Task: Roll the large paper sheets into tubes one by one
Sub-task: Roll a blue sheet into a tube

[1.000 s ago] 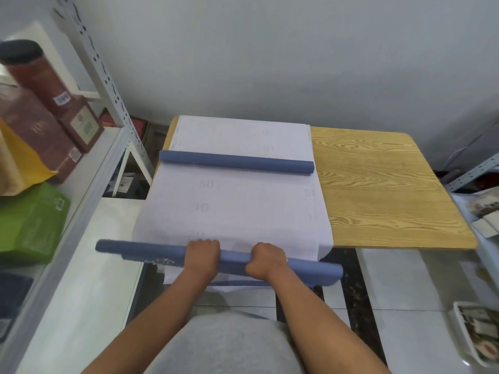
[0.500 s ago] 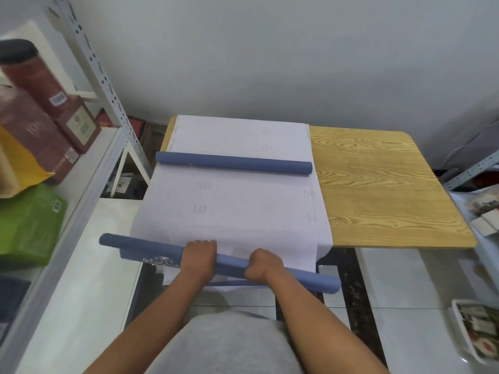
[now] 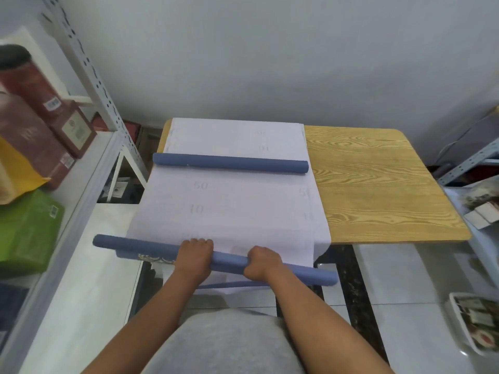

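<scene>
While both hands grip, blue roll (image 3: 229, 261) under curled fingers (image 3: 198, 242) (table edge).

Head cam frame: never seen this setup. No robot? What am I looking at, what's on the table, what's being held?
There is no robot: a person works bare-handed, and the one camera sits on their head, looking forward and down, so the arms enter from the bottom.

A wooden table stands against a wall. White paper sheets with faint numbers cover its left part and hang over the near edge. A finished blue tube lies across them.

The left hand and right hand both grip a second blue roll at the near edge, tilted down to the right.

Shelves with boxes stand at left.
</scene>
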